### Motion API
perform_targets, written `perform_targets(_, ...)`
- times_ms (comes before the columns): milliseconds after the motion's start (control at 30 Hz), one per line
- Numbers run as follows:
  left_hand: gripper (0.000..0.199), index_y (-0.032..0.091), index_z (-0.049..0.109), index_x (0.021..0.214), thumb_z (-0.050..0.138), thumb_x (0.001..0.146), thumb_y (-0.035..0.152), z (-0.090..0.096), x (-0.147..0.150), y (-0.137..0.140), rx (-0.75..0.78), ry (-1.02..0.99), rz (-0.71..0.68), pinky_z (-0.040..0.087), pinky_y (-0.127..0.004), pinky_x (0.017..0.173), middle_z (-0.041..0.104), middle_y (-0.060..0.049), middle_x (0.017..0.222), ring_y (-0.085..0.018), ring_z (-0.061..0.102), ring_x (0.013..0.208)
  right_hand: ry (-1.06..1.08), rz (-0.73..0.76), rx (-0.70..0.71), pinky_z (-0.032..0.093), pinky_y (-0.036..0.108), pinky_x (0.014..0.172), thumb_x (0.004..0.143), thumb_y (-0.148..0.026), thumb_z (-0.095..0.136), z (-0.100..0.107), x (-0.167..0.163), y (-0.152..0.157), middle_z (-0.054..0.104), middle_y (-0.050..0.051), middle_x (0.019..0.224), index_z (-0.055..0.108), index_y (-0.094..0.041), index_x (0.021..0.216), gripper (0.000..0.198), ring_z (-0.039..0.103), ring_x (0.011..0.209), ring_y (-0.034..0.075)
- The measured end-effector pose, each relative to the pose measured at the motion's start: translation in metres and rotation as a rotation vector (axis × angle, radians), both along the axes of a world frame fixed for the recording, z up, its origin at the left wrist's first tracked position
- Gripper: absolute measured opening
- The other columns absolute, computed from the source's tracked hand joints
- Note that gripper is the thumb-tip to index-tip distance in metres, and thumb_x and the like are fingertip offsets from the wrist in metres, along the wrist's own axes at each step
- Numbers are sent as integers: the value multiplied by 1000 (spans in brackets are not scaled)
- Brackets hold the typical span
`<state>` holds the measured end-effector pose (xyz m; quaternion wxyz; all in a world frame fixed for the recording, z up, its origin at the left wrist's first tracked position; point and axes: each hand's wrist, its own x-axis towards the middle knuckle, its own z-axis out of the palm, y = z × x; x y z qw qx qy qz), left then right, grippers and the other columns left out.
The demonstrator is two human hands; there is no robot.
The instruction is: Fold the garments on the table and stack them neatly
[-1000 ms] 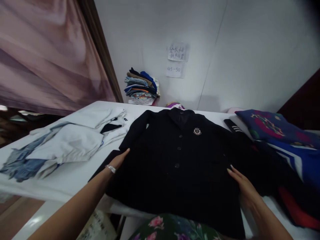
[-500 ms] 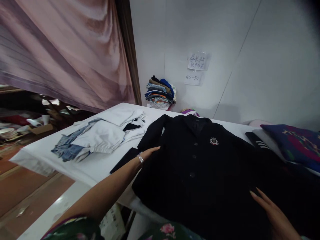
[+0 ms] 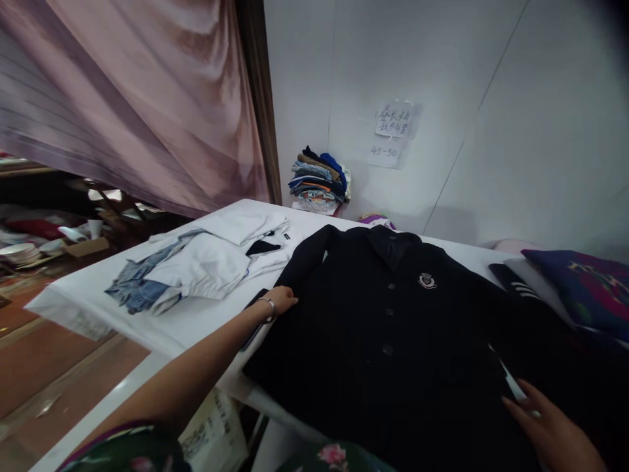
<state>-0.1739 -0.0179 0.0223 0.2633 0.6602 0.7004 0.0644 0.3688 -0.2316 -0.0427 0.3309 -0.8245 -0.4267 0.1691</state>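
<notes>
A dark blazer (image 3: 388,387) lies spread out, front side up, with buttons down the middle and a crest (image 3: 427,280) on its chest. My left hand (image 3: 282,299), with a bracelet at the wrist, is closed on the blazer's left side edge near the sleeve. At the blazer's lower right side, my right hand (image 3: 553,423) is closed on the cloth edge. A thin white gap shows there between the body and the right sleeve. White stripes (image 3: 525,289) mark that sleeve's cuff, which is folded up at the right.
White garments (image 3: 211,262) and blue denim (image 3: 135,288) lie on the white table (image 3: 171,331) at left. A stack of folded clothes (image 3: 319,180) stands by the wall. A patterned blue cushion-like item (image 3: 584,288) sits at right. Handwritten paper signs (image 3: 386,152) hang on the wall.
My left hand has moved slightly left and down, closing on the blazer's edge and drawing it outward. My right hand has curled in at the opposite edge, and a gap beside the sleeve has opened.
</notes>
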Motion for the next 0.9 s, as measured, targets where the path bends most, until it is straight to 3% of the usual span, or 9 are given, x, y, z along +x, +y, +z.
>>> perform_targets(167,56,14,64,109,53,79,60,5,32,13,80,93,-41,48,-31,84,68,-16,116,-28,63,107,-186,247,158,41,51,108,71,-63,52,23,-43,29,57,8,133,60,-32,116,55,51,126,32)
perform_targets(300,48,13,60,116,52,84,47,4,51,19,120,159,-39,48,-32,86,66,-17,119,-28,62,110,-239,587,140,33,45,115,86,-55,46,32,-93,61,42,4,149,53,-28,132,54,36,139,24)
perform_targets(400,40,15,64,107,51,84,45,8,49,20,122,221,-52,48,-35,85,68,-17,114,-30,64,107,-354,737,49,25,52,117,89,-52,47,18,-106,75,35,3,154,49,-26,138,56,26,144,27)
perform_targets(533,45,15,67,91,43,88,54,19,30,22,126,299,-36,48,-40,85,69,-18,105,-33,64,105,-443,734,11,23,59,115,91,-53,47,-10,-100,75,38,2,152,49,-30,138,53,26,143,30)
perform_targets(600,47,15,63,102,40,90,54,24,22,26,198,338,2,47,-42,88,67,-19,111,-33,62,109,-459,727,18,22,58,115,92,-53,45,-17,-98,73,36,1,153,47,-31,139,53,25,143,29)
perform_targets(700,55,16,52,123,52,84,55,25,16,34,331,387,48,48,-40,86,57,-19,127,-32,61,109,-464,723,9,21,58,116,92,-54,44,-18,-98,72,34,0,153,46,-30,140,53,24,144,29)
perform_targets(800,67,16,50,129,66,75,53,17,17,46,258,408,51,50,-40,85,53,-21,133,-33,62,109,-457,716,17,22,58,116,93,-53,44,-16,-100,73,35,0,153,47,-31,139,52,25,143,29)
perform_targets(900,41,15,64,112,67,76,34,16,16,61,146,419,55,50,-41,88,64,-21,120,-34,62,110,-474,724,13,23,58,116,93,-53,44,-15,-99,73,35,0,153,47,-31,140,52,25,144,29)
